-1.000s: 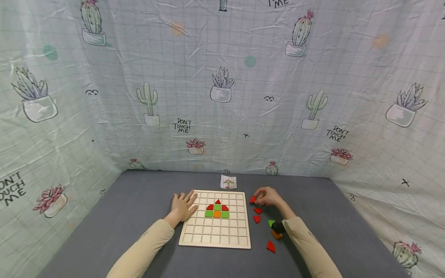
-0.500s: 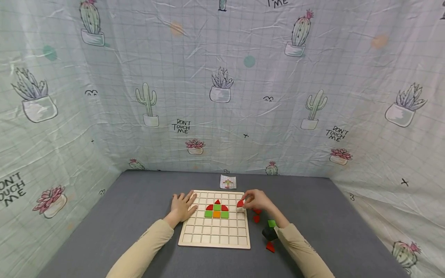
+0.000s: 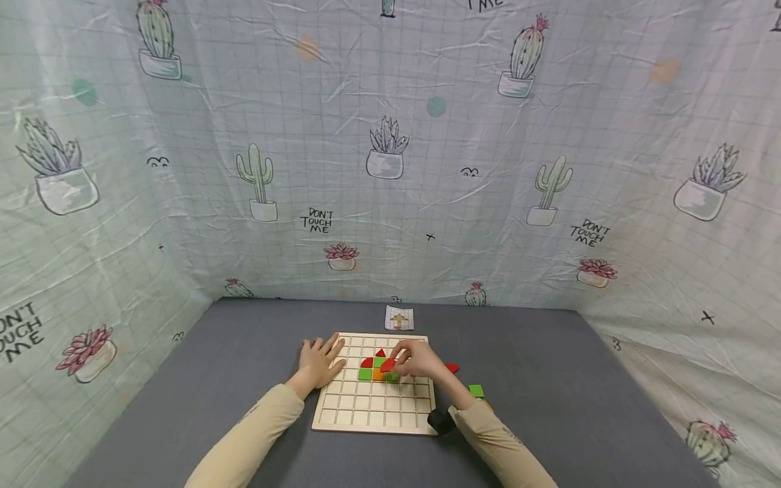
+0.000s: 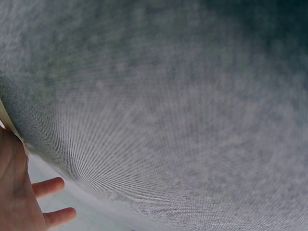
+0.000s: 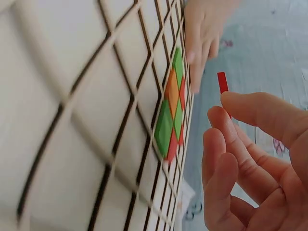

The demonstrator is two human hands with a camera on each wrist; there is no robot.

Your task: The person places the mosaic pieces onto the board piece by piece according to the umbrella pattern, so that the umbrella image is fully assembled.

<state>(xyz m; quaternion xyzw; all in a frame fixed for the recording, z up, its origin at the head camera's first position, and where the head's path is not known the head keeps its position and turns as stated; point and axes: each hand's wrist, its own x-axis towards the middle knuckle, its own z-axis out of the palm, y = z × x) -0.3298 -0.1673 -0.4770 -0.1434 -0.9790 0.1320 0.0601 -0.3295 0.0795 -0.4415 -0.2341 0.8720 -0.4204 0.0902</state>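
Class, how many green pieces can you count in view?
4. On the board: a green piece left of the orange square, another right of it, a third beyond it. On the table: a fourth near the right sleeve. More may be hidden.

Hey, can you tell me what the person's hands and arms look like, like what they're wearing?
The left hand and right hand are bare, without gloves. Both arms have long, plain beige sleeves, the left sleeve and right sleeve each with small, faint dark marks. A small black block shows beside the right cuff.
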